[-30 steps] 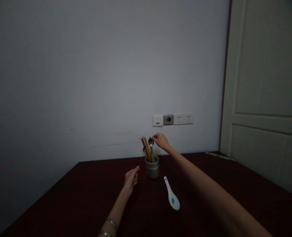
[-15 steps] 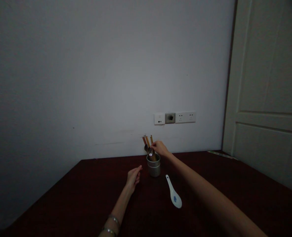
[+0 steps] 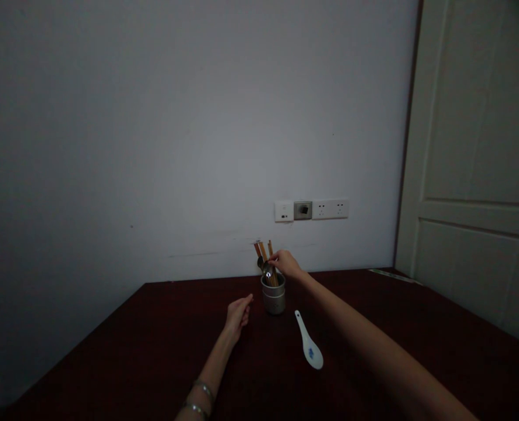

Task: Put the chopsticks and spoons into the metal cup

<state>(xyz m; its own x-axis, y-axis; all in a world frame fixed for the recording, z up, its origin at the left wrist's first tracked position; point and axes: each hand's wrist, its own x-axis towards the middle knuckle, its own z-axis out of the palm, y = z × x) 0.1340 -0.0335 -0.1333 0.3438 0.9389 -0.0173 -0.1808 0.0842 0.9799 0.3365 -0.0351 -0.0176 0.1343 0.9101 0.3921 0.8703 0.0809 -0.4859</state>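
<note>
A grey metal-looking cup stands upright on the dark red table, holding several chopsticks and spoons. At its mouth, my right hand pinches a shiny metal spoon by its bowl end; the handle is hidden down in the cup. My left hand is just left of the cup, apart from it, with its fingers curled together and nothing seen in them. A white soup spoon with a blue mark lies to the right in front of the cup.
Behind the table rises a pale wall with a row of sockets. A white panelled door borders the table on the right. A flat strip lies along the back right edge.
Hardly anything differs. My right hand stays at the spoon over the cup, and my left hand keeps its place beside the cup.
</note>
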